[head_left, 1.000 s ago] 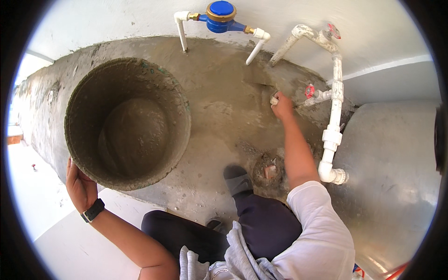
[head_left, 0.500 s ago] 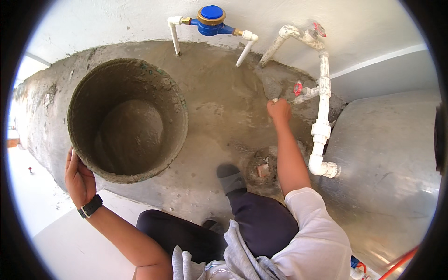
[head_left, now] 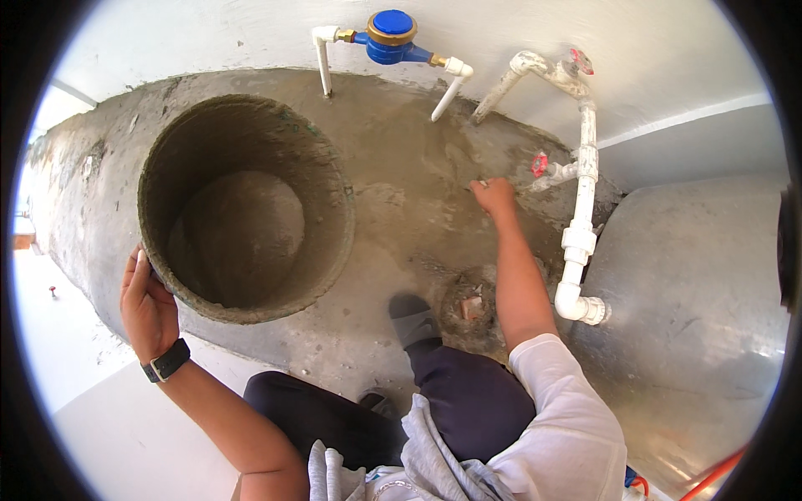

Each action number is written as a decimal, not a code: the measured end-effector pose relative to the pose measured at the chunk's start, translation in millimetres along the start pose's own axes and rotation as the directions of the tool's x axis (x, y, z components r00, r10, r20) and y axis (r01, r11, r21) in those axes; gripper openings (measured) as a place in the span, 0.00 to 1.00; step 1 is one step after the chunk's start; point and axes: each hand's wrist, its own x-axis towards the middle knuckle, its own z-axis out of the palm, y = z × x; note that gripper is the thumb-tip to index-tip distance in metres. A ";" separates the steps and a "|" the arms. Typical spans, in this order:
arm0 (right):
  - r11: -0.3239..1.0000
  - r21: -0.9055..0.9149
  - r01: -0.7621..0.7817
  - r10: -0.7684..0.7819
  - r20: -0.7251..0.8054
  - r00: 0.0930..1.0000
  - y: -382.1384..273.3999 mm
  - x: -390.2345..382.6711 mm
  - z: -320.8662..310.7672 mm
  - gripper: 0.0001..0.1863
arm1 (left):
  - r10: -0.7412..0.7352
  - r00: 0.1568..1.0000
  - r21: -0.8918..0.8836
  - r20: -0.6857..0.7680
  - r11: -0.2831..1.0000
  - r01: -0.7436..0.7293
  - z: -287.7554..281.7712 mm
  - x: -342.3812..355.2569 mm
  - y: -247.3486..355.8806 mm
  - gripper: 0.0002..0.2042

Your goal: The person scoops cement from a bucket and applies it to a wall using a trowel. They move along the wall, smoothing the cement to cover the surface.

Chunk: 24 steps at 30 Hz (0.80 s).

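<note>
A large mortar-caked bucket (head_left: 330,250) stands at the left, its mouth facing up and its inside coated in grey-brown residue. My left hand (head_left: 150,309) grips its near-left rim, with some fingers hidden behind the wall. Over wet mortar (head_left: 393,167) on the floor, my right hand (head_left: 494,197) is closed around the pale handle of a trowel. The trowel's blade blends into the mortar and is hard to make out. The hand is a little left of a small red valve handle (head_left: 540,164).
A blue water meter (head_left: 391,42) on white pipes stands against the back wall. White plastic piping (head_left: 588,167) rises at the right, joined to a shiny metal tank (head_left: 693,275). A shallow hole with a brick piece (head_left: 472,307) lies near my foot (head_left: 411,317).
My right hand has moved slightly left, away from the red valve; the trowel's grey blade, visible before, no longer stands out. The view has shifted a little. My left hand stays at the bucket rim.
</note>
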 end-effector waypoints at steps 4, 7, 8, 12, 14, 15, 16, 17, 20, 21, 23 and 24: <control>0.996 -0.031 0.078 -0.078 0.002 0.997 -4.8 3.1 14.6 0.29 | 0.003 1.000 0.019 0.005 1.000 -0.003 3.6 -0.1 -0.8 0.15; 0.997 0.026 0.072 -0.073 0.026 0.997 -13.4 2.1 20.9 0.29 | -0.001 1.000 0.023 -0.008 1.000 0.001 6.4 -1.5 -1.5 0.15; 0.994 0.039 0.100 -0.101 0.034 0.994 -18.0 1.6 22.2 0.29 | 0.003 1.000 0.020 -0.003 1.000 -0.003 7.7 -1.3 -1.9 0.15; 0.988 -0.007 0.157 -0.155 0.104 0.982 -37.5 -4.1 22.0 0.28 | 0.014 1.000 0.025 -0.008 1.000 -0.014 12.7 -2.3 -2.4 0.15; 0.987 0.007 0.163 -0.163 0.145 0.976 -46.0 -7.0 19.4 0.27 | 0.014 1.000 0.028 -0.012 1.000 -0.014 15.9 -2.6 -2.2 0.15; 0.988 0.040 0.150 -0.155 0.165 0.974 -49.3 -8.2 17.8 0.26 | 0.013 1.000 0.027 -0.009 1.000 -0.013 17.8 -2.8 -2.3 0.15; 0.989 0.077 0.129 -0.141 0.191 0.971 -52.2 -9.2 16.8 0.25 | 0.012 1.000 0.026 -0.007 1.000 -0.012 19.6 -3.1 -2.0 0.15; 0.987 0.123 0.106 -0.129 0.201 0.971 -53.9 -10.0 15.7 0.24 | 0.012 1.000 0.024 -0.015 1.000 -0.011 21.4 -3.3 -1.8 0.15; 0.967 0.252 0.022 -0.089 0.258 0.962 -54.8 -11.2 15.1 0.21 | 0.013 0.998 0.021 -0.055 1.000 -0.012 27.2 -3.9 -2.3 0.14; 0.959 0.285 0.003 -0.087 0.283 0.955 -53.6 -11.9 15.4 0.19 | 0.016 0.997 0.022 -0.079 1.000 -0.014 28.9 -4.5 -3.0 0.14; 0.944 0.331 -0.010 -0.088 0.280 0.956 -50.9 -14.3 15.8 0.18 | 0.017 0.995 0.023 -0.103 1.000 -0.015 31.7 -4.7 -3.0 0.14; 0.939 0.345 -0.001 -0.092 0.252 0.963 -49.6 -16.5 15.3 0.20 | 0.016 0.995 0.022 -0.103 1.000 -0.014 33.1 -4.6 -3.1 0.13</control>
